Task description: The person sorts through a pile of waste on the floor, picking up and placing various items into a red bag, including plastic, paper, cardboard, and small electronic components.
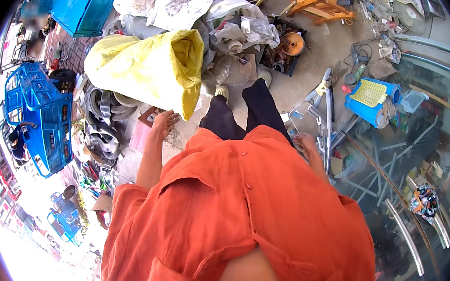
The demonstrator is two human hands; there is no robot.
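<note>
Yellow sack (134,67) lies upper left of frame ctr, mouth gaping toward the rt. Left hand (166,123) is just below the sack's lower corner, fingers loosely spread, nothing visible in it; can't tell if fingertips touch the sack. Right hand (305,143), a bit rt of ctr, is next to grey metal tubes (328,123) w/ a yellow wrap (322,88) near the top; fingers part-curled, can't tell if it grips anything.

Pink box (140,136) sits near the left hand; grey hose coils (100,109) are further lt, just below the sack. Clear plastic bags (167,5) pile up above it. Top ctr: dark crate (296,64) w/ orange disc (293,44) inside, wooden stool (324,8) above. Upper rt: blue roll (361,108) w/ yellow mesh (370,93) on top, clear tub (414,101) just beside. Lower rt: metal lengths (405,239). Upper lt: blue metal box (81,2); mid-lt: blue cart (42,123). Orange shirt (241,196) fills lower ctr, dark trousers (261,106) & light shoes (264,78) above.
</note>
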